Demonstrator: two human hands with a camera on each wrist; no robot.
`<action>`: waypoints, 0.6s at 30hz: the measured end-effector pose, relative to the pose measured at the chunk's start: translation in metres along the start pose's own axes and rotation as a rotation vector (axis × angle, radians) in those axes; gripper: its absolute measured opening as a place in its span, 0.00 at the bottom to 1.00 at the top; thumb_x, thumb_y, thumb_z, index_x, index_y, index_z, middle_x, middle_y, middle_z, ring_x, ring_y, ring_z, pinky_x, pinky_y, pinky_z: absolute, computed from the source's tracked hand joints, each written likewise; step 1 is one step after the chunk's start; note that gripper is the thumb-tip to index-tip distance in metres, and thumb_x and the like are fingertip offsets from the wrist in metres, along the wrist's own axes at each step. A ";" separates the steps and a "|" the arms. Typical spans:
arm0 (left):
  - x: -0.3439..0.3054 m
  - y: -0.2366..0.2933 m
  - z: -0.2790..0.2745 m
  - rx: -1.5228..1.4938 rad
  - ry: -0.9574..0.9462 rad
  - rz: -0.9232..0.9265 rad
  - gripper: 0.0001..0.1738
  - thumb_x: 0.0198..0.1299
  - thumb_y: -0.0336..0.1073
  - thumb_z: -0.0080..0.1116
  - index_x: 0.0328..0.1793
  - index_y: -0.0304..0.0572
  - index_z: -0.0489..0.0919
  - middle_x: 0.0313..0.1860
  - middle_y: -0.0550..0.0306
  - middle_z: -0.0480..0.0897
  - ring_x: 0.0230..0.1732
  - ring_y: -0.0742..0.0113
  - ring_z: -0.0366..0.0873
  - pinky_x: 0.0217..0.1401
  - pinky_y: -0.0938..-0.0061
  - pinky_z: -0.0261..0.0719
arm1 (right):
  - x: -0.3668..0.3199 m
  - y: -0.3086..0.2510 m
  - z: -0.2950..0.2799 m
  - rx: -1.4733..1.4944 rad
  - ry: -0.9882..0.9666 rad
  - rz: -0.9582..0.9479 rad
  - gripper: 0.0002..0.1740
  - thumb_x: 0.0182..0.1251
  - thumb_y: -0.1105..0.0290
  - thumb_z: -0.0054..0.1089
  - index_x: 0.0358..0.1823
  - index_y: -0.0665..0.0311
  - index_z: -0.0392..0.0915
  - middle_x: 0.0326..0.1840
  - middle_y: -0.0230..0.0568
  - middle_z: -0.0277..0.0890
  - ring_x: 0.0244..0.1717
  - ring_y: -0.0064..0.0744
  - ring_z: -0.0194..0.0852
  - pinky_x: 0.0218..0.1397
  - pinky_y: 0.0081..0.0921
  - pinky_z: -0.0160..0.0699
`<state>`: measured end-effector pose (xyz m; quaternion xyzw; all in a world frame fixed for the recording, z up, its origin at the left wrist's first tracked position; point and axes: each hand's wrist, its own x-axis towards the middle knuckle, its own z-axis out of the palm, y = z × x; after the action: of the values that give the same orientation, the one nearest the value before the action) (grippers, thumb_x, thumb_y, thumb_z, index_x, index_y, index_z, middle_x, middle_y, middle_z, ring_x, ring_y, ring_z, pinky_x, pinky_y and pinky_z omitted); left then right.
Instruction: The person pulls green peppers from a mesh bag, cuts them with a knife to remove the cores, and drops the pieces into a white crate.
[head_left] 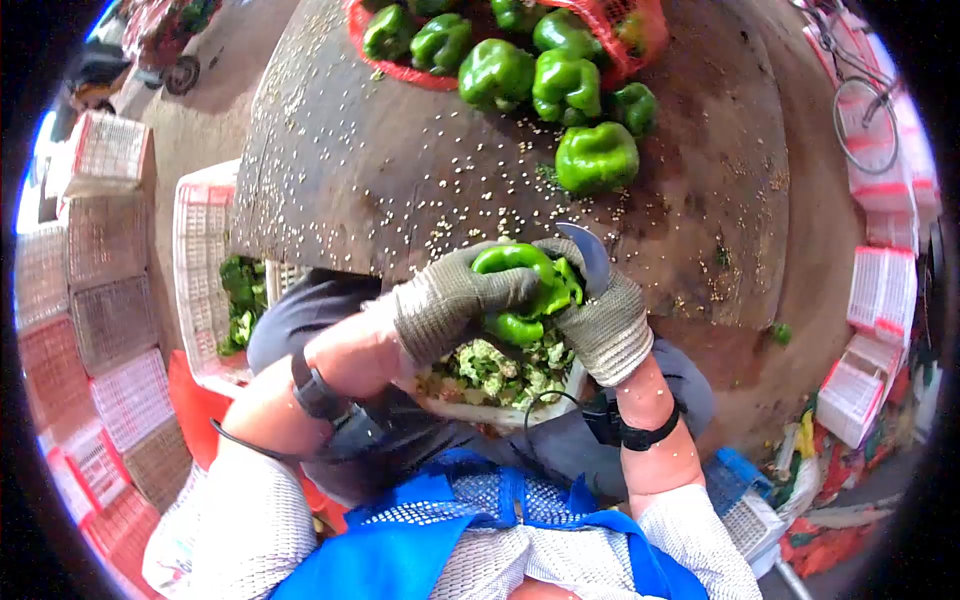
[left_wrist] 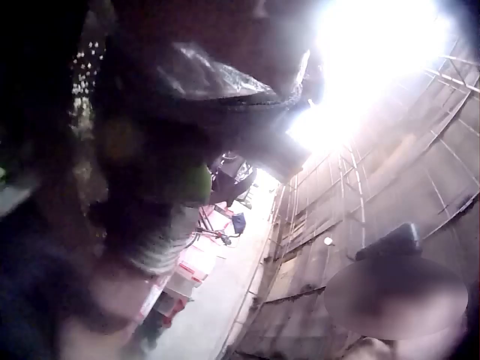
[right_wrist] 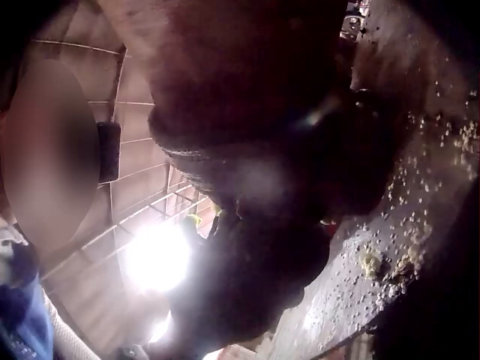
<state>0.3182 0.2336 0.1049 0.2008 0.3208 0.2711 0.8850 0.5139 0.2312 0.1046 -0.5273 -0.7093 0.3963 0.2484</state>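
Observation:
In the head view my gloved left hand [head_left: 447, 298] grips a cut-open green bell pepper [head_left: 517, 262], thumb across its side. My gloved right hand [head_left: 606, 318] is close against the pepper's other side and holds a knife with a curved blade [head_left: 588, 252], which sticks up past the fingers; the handle is hidden in the glove. Torn green pieces show between the two hands. Below them a white tub [head_left: 480, 411] holds pale seed cores and green scraps [head_left: 497, 372]. Both wrist views are dark, with the hands mostly in shadow.
A brown board [head_left: 370, 150] strewn with seeds lies ahead. Whole green peppers [head_left: 597, 158] spill from a red net bag [head_left: 645, 35] at its far side. A white crate [head_left: 200, 290] with green pieces stands to the left. Stacked crates [head_left: 110, 235] line both sides.

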 end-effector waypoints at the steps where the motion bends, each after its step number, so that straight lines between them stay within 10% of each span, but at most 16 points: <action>1: -0.003 0.000 -0.007 0.058 -0.047 0.025 0.26 0.65 0.46 0.65 0.63 0.39 0.77 0.57 0.60 0.82 0.52 0.70 0.80 0.56 0.74 0.81 | 0.000 -0.006 0.001 0.033 -0.032 0.010 0.27 0.62 0.66 0.67 0.64 0.56 0.75 0.54 0.43 0.83 0.52 0.42 0.84 0.57 0.31 0.81; 6: -0.024 0.023 -0.007 0.305 -0.181 -0.032 0.22 0.60 0.33 0.66 0.62 0.41 0.77 0.49 0.62 0.83 0.49 0.76 0.78 0.51 0.76 0.79 | -0.007 -0.016 0.014 0.121 -0.119 0.050 0.26 0.64 0.72 0.63 0.65 0.60 0.74 0.55 0.43 0.83 0.55 0.40 0.83 0.60 0.30 0.79; 11: -0.028 0.014 -0.027 0.422 -0.426 -0.149 0.48 0.58 0.32 0.71 0.81 0.44 0.55 0.67 0.58 0.75 0.65 0.69 0.71 0.67 0.69 0.74 | -0.033 -0.046 0.012 -0.249 -0.111 0.068 0.23 0.62 0.71 0.63 0.61 0.53 0.77 0.46 0.44 0.85 0.45 0.45 0.86 0.50 0.33 0.83; 18: -0.060 0.022 -0.036 0.627 -0.760 -0.135 0.52 0.54 0.38 0.77 0.80 0.39 0.58 0.70 0.56 0.74 0.67 0.70 0.69 0.71 0.68 0.69 | -0.073 -0.097 0.001 -0.134 -0.140 0.143 0.20 0.61 0.76 0.57 0.56 0.57 0.80 0.43 0.43 0.86 0.40 0.36 0.87 0.46 0.29 0.84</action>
<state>0.2476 0.2211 0.1184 0.5207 0.0537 0.0112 0.8520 0.4828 0.1494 0.1889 -0.5631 -0.7104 0.4005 0.1337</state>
